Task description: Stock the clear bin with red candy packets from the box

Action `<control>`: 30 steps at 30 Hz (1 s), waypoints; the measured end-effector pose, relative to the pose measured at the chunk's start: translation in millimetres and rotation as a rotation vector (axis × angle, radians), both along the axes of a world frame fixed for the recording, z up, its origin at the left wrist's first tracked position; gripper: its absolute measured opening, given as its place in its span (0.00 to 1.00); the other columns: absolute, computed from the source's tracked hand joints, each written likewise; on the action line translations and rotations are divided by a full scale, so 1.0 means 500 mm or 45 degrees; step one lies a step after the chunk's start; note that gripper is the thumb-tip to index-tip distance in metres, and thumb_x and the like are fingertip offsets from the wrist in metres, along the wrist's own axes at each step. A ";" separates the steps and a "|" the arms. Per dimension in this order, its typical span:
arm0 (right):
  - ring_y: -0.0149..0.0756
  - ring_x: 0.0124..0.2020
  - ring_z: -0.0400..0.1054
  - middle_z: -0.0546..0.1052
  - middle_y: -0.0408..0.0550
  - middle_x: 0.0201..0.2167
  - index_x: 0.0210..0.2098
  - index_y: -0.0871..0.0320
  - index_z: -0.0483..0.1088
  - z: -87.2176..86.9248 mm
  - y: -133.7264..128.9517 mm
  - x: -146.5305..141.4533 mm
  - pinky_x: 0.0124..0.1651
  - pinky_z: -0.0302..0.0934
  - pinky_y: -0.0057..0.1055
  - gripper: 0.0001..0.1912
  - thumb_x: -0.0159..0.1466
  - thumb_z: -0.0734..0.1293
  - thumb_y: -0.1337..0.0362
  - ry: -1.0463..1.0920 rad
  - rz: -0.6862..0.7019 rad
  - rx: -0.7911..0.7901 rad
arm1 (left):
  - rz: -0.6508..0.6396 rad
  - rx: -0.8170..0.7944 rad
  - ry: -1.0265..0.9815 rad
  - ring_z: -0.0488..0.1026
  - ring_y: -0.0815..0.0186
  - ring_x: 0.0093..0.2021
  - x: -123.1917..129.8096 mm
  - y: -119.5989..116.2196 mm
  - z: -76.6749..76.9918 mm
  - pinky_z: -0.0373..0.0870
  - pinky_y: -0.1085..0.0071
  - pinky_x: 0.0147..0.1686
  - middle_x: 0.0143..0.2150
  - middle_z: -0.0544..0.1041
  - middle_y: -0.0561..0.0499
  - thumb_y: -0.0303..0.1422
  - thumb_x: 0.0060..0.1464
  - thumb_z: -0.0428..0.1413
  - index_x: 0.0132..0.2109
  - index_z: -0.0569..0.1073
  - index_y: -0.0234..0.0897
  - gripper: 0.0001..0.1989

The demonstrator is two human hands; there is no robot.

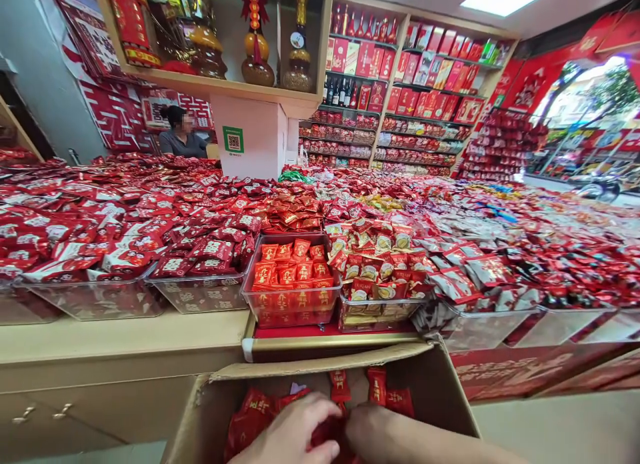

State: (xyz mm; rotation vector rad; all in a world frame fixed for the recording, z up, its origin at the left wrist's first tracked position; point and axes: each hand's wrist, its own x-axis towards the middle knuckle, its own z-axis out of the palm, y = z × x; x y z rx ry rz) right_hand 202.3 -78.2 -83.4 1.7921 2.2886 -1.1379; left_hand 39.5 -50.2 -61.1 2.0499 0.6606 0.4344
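Both my hands are down inside an open cardboard box (453, 391) that holds loose red candy packets (260, 404) with gold lettering. My left hand (300, 427) curls its fingers and thumb around red wrapping near the box's middle. Close beside it, my right hand (373, 427) has its fingers bent downward among the packets; their tips are hidden, and so is whatever they grip. Further packets (377, 385) lie by the box's far wall. Just beyond the box, a clear bin (295, 311) is filled with neat rows of matching red packets.
Right of that bin stands a clear bin (373, 311) of durian-picture packets. Bins heaped with red packets (210, 251) spread across the counter. A drawer front (90, 411) lies at the left. A person (180, 134) sits behind, and shelves (387, 104) line the back wall.
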 end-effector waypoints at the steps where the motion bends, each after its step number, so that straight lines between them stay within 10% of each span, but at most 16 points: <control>1: 0.39 0.25 0.68 0.68 0.42 0.15 0.13 0.59 0.64 0.012 -0.001 0.006 0.29 0.60 0.35 0.11 0.43 0.70 0.75 -0.056 0.048 -0.006 | 0.032 -0.133 0.006 0.71 0.57 0.42 -0.006 0.000 -0.001 0.66 0.65 0.43 0.44 0.76 0.47 0.28 0.44 0.57 0.47 0.71 0.45 0.21; 5: 0.37 0.23 0.66 0.71 0.43 0.19 0.21 0.57 0.70 0.101 -0.011 0.028 0.22 0.52 0.28 0.05 0.43 0.68 0.71 -0.042 0.187 0.163 | 0.002 -0.614 -0.143 0.68 0.57 0.49 0.004 -0.007 0.011 0.62 0.63 0.49 0.51 0.71 0.47 0.28 0.37 0.62 0.54 0.63 0.43 0.34; 10: 0.30 0.24 0.64 0.75 0.41 0.26 0.31 0.57 0.72 0.187 -0.018 0.034 0.24 0.53 0.23 0.12 0.46 0.66 0.70 0.452 -0.144 0.222 | -0.014 -0.959 -0.449 0.73 0.64 0.38 0.033 -0.010 0.063 0.68 0.68 0.39 0.44 0.74 0.49 0.25 0.38 0.62 0.53 0.64 0.40 0.32; 22: 0.26 0.22 0.63 0.70 0.39 0.21 0.29 0.60 0.66 0.209 0.079 0.049 0.25 0.57 0.24 0.16 0.47 0.72 0.59 1.590 -0.912 0.217 | 0.636 -1.247 -0.899 0.74 0.67 0.25 0.046 0.059 0.152 0.71 0.71 0.26 0.31 0.78 0.51 0.33 0.48 0.58 0.45 0.70 0.39 0.15; 30: 0.29 0.28 0.66 0.72 0.44 0.32 0.38 0.57 0.64 0.217 0.107 0.037 0.26 0.62 0.25 0.19 0.49 0.71 0.61 1.963 -0.969 0.271 | 0.722 -0.894 -0.844 0.71 0.69 0.24 0.051 0.088 0.167 0.70 0.75 0.24 0.27 0.78 0.53 0.36 0.35 0.65 0.34 0.75 0.37 0.15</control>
